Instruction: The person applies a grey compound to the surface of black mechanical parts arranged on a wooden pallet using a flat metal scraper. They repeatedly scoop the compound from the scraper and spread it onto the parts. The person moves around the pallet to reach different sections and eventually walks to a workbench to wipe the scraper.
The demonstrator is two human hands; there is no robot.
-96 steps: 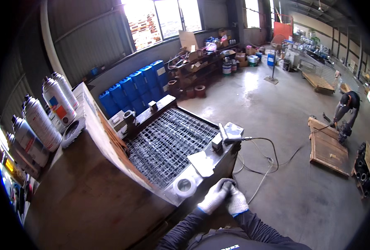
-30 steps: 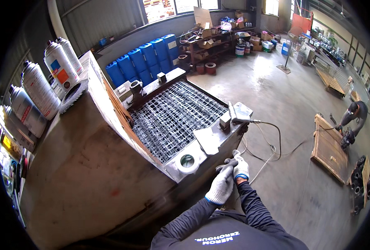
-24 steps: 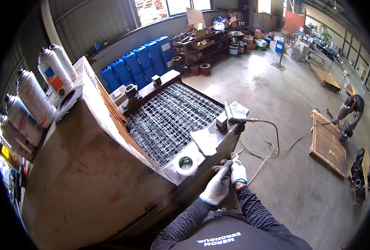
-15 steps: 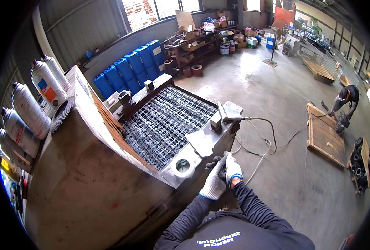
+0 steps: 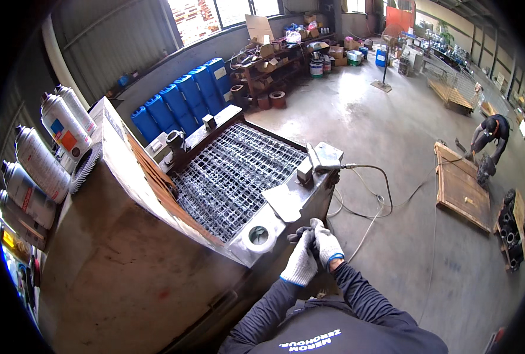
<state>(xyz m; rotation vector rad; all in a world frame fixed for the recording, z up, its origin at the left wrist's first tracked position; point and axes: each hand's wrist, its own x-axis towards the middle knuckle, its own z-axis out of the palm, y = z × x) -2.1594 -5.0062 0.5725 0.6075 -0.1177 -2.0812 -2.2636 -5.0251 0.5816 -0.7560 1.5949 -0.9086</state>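
My left hand [image 5: 301,259] wears a white knit glove with dark, stained fingers. Right against it is my right hand [image 5: 328,243], gloved the same way. The fingers of both hands are curled together, and anything between them is hidden or too small to name. They hover at the near right corner of a large machine housing [image 5: 112,259]. Just left of my hands, a small round pot [image 5: 258,235] is set on the housing's metal ledge, with a pale flat sheet [image 5: 282,203] beyond it. A wet, dark grid [image 5: 233,171] fills the open top.
Spray cans [image 5: 66,127] and a toothed ring [image 5: 86,167] stand on the housing at left. A hose [image 5: 372,169] loops from its right corner to the floor. At right, another person [image 5: 491,138] bends near a wooden board [image 5: 462,186]. Blue jerrycans [image 5: 190,91] line the wall.
Both hands have shifted slightly down and left while staying together. My right hand's fingers now curl further over the left hand's fingers. The view has moved a little.
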